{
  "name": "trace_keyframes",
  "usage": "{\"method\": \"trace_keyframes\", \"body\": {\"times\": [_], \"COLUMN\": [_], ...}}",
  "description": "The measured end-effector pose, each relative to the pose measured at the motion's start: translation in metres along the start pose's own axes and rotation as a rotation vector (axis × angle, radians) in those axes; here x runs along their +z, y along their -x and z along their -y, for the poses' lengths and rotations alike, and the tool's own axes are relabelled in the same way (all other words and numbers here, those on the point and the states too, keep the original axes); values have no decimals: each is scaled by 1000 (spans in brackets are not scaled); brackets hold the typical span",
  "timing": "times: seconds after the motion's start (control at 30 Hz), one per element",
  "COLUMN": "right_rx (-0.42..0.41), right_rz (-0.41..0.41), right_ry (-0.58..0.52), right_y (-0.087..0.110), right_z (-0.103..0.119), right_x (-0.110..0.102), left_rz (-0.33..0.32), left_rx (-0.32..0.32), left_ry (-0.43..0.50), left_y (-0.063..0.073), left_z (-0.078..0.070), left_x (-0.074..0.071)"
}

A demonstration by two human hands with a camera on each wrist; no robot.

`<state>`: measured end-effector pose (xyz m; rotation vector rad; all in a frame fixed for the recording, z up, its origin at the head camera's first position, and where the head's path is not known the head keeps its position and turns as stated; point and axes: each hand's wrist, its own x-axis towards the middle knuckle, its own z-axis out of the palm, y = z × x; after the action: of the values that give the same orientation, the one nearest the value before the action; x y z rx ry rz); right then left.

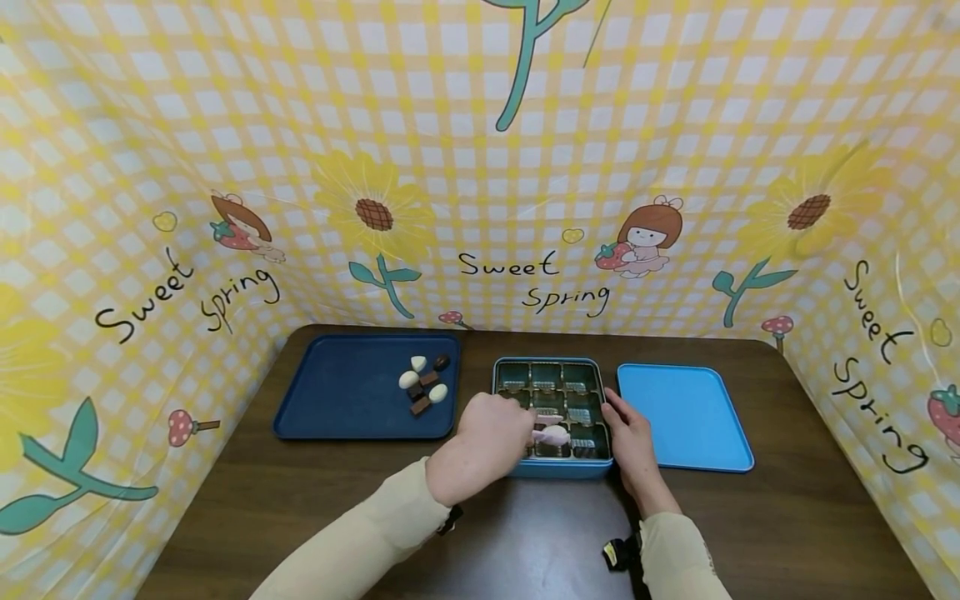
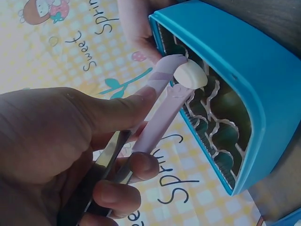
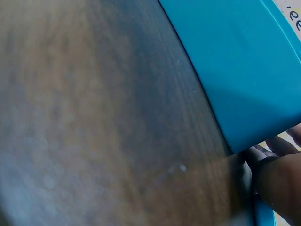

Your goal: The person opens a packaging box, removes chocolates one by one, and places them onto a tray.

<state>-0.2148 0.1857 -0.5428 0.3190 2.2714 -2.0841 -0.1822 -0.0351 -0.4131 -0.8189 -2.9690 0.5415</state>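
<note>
My left hand (image 1: 487, 437) holds small metal tongs with lilac tips (image 2: 160, 125). Pinched between the tips is a white egg-shaped chocolate (image 2: 192, 75). In the head view it appears over the front middle compartment of a blue box (image 1: 562, 470), which has a dark, shiny divided insert (image 1: 546, 392). My left hand hides part of the box's left side. Against the right side of the box, my right hand (image 1: 633, 442) rests with its fingers along the wall; part of its thumb and fingers shows at the box corner in the right wrist view.
Left of the box lies a dark blue tray (image 1: 348, 387), with several white and brown chocolates grouped at its right end. A light blue flat lid (image 1: 684, 417) lies to the right, near my right hand. A checked cloth (image 1: 450, 192) hangs around the brown table (image 1: 225, 500).
</note>
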Motion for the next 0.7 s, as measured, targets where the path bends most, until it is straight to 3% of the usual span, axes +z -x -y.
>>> {"method": "trace_keyframes", "body": {"times": [0.4,0.7], "right_rx": [9,-9], "right_rz": [0,2], "right_ry": [-3,-5], "right_y": [0,2], "right_z": [2,0], "right_x": [0,0], "left_rz": [-81,-198], "left_rx": [-29,-78], "left_ry": [67,50], "left_y": [7,19], "left_z": [18,34], "left_x": [-4,-1]}}
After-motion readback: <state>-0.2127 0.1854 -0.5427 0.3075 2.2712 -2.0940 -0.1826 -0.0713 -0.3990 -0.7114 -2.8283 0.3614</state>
